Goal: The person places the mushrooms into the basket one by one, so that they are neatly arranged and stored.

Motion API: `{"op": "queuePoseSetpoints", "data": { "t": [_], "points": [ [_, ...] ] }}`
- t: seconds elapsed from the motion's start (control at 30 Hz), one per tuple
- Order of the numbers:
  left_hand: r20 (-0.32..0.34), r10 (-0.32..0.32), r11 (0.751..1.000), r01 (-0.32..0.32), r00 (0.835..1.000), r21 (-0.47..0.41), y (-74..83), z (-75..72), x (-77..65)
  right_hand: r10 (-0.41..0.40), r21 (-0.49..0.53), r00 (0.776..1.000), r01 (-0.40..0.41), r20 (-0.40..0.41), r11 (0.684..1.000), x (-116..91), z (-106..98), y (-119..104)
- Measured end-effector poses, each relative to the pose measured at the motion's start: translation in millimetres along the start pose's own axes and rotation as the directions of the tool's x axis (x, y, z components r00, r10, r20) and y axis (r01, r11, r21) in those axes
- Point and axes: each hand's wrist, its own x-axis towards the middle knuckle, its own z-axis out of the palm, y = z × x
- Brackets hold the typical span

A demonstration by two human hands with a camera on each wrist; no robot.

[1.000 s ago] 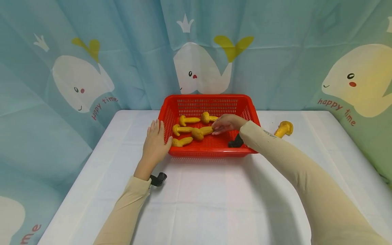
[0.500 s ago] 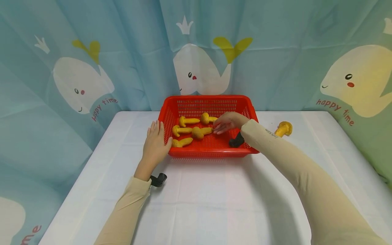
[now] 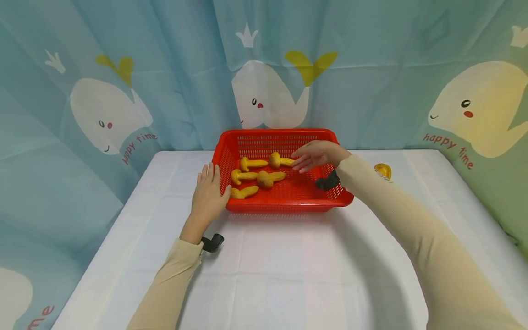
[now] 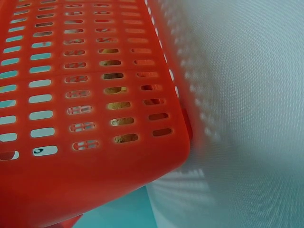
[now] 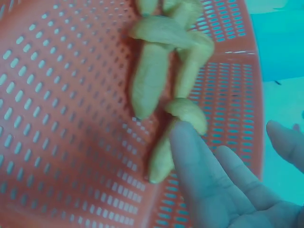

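Note:
A red perforated plastic basket (image 3: pixel 284 202) stands at the back of the table with several yellow mushrooms lying in its left and middle part. My left hand (image 3: pixel 208 195) rests with straight fingers against the basket's left rim; the left wrist view shows the slotted outer wall (image 4: pixel 95 164) close up. Over the right half of the basket, my right hand (image 3: pixel 316 155) is spread and holds nothing. Its fingertips are near the stem of the back mushroom (image 3: pixel 280 160), and in the right wrist view they overlap a mushroom (image 5: pixel 187 114). Another mushroom (image 3: pixel 383 171) lies on the table, partly hidden by the right sleeve.
White cloth covers the table (image 3: pixel 268 270). Behind and beside it hangs a blue curtain (image 3: pixel 185 78) printed with whales, close to the basket's back rim. A black wrist camera (image 3: pixel 212 243) sits on the left wrist, another (image 3: pixel 327 182) on the right.
My right hand has risen and moved right, away from the middle mushroom's stem, and its sleeve now covers more of the mushroom on the table. My left hand has stayed at the rim.

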Motion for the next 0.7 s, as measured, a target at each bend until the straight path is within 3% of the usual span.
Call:
{"op": "queuePoseSetpoints", "data": {
  "t": [0.3,0.7],
  "points": [
    [0.002,0.000,1.000,0.000,1.000,0.001,1.1,-1.1,-0.5,-0.125,-0.126,0.991,0.131,0.049,0.983,-37,-18,-4],
    [0.008,0.001,1.000,-0.001,1.000,-0.007,0.4,-0.2,-0.9,-0.184,-0.217,0.982,0.171,-0.040,0.961,-102,-38,-11]
  ]
}}
